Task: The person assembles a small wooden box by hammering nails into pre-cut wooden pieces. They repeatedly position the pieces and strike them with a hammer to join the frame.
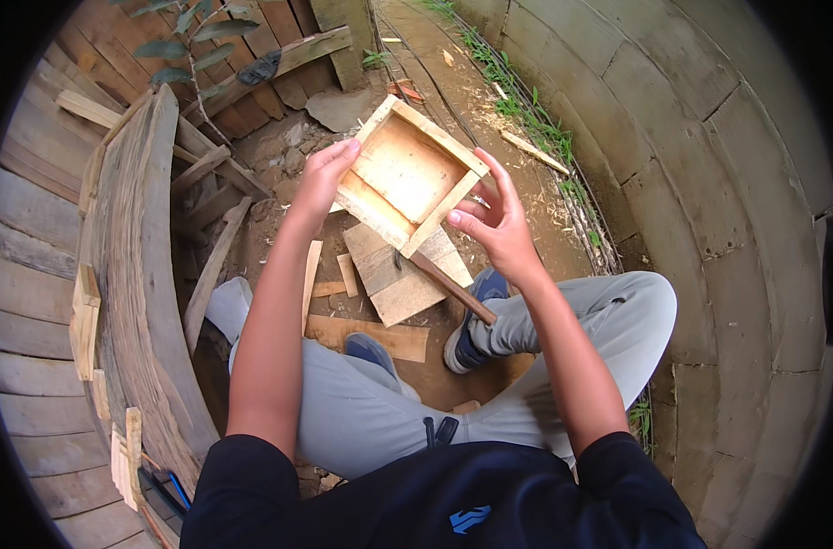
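Between my two hands is a shallow square wooden box [407, 174], raised and tilted so that its inside faces me. My left hand [323, 178] grips its left corner, the thumb on the rim. At the right corner my right hand [499, 220] holds the box with the fingers behind and the thumb near the side. Below the box lie flat wooden boards [394, 291] on the ground. A hammer with a brown wooden handle [453, 288] rests across them, its head partly hidden under the box.
A long rough plank bench [142, 265] stands at the left, with small wood offcuts [85, 320] along it. A block wall [709, 210] curves along the right. Wood strips [371, 337] lie by my feet. A leafy plant [192, 55] grows at the far left beside a plank fence.
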Available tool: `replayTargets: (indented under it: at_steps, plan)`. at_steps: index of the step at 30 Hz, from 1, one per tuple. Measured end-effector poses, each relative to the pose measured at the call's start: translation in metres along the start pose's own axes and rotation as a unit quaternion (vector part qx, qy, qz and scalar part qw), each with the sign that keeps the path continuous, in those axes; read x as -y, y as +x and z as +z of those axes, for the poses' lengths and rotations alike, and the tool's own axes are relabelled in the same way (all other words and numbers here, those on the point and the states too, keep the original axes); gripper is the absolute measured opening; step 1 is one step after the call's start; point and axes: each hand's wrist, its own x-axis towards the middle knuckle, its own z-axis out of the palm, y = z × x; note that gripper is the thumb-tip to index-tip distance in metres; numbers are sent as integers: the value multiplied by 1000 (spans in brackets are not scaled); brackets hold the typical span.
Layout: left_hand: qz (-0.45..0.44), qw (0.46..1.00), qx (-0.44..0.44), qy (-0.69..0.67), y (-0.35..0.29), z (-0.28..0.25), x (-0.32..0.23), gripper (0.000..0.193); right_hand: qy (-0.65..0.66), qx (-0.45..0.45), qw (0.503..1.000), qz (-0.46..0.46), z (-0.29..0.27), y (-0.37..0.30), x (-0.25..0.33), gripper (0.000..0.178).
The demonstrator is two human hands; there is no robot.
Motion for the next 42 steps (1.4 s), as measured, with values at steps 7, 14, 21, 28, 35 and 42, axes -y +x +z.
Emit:
replayTargets:
  at_steps: [7,14,21,28,35,42]
  plan:
    - [-15,995,30,-96,-2,5,12,54,-18,-31,997,-64,12,-7,25,81]
    - [-33,991,61,-113,-7,20,16,53,-48,-72,994,-66,20,-11,39,84]
    - [-70,996,29,-48,-7,25,17,55,-44,-81,995,-21,9,-6,27,82]
    - [-193,971,43,132,-7,23,7,58,-8,-120,987,103,-4,-4,-1,79]
    - [-191,976,101,-38,-1,9,7,88,27,-177,972,154,-7,-1,-14,72]
    - [-132,979,131,-84,-3,12,-2,88,38,-195,968,155,-17,1,-17,62]
